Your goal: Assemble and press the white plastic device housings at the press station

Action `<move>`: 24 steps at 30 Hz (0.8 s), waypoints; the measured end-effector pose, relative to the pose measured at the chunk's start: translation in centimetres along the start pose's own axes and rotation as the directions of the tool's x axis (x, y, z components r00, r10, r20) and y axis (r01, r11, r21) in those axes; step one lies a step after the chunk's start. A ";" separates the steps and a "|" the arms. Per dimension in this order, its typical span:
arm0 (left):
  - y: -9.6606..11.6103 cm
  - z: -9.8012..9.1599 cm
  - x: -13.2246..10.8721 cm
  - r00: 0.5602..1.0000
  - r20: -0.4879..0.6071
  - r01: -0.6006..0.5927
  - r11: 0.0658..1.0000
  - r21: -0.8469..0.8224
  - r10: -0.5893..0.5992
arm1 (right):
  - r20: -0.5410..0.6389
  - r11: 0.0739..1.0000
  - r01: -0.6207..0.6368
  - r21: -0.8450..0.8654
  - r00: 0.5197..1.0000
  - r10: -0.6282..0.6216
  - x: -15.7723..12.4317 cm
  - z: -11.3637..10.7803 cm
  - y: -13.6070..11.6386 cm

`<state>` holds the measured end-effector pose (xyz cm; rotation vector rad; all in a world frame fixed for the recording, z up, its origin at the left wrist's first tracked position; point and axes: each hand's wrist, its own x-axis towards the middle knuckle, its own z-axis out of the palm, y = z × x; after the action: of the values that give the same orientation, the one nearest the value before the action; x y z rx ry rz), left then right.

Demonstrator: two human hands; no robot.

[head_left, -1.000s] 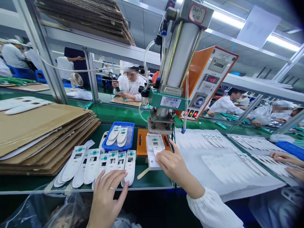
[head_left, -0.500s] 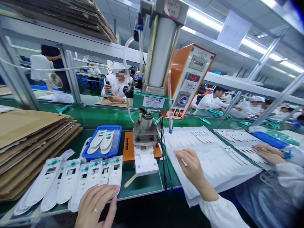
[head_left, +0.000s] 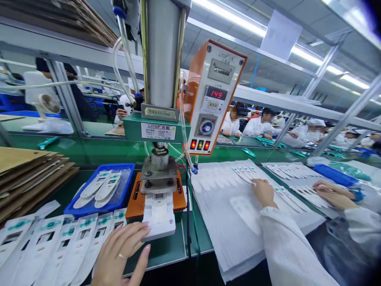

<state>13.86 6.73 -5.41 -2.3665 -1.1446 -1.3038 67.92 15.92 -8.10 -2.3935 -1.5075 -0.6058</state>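
Okay, so this is a bench-top pneumatic press (head_left: 160,51) from LITOP, with an orange control box (head_left: 214,119) showing 149 in red, sitting dead centre on a green bench (head_left: 166,254). The left hand (head_left: 119,254) is at bottom centre, fingers (head_left: 139,234) loosely spread, with the tips at or just touching the left edge of the white jig (head_left: 159,218) under the press head (head_left: 159,174). It isn't clearly pinching anything. Below it, white plastic strips with green print (head_left: 59,246) run off the lower left of the frame. The right hand (head_left: 263,192) is out on the big stack of white sheets (head_left: 226,222), fingers (head_left: 258,186) pressed together and pointing down, right beside some small printed strips (head_left: 244,172). I can't tell if it's actually pinching one. The hands at far right (head_left: 333,194) look like someone else's, so ignore those. My worry is the left fingertips being that close to the jig: if the press cycles with them there, that's a crushed or maybe burned finger, assuming 149 is a heat reading. Also, the sheet stack hangs over the bench's front edge, so a careless drag could slide it off. Compared with the earlier frame, the left hand has gone from over the strips up to the jig, and the right has moved further up the stack.
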 end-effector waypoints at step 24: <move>2.9 -2.0 2.8 0.986 -0.112 0.112 0.985 -0.132 -0.127 | -0.491 0.910 0.415 -0.004 0.792 -0.363 -2.5 -0.9 -2.4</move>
<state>15.52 5.22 -1.53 -2.2984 -1.2192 -1.5782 64.62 14.60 -8.44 -1.6689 -1.7401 -1.0893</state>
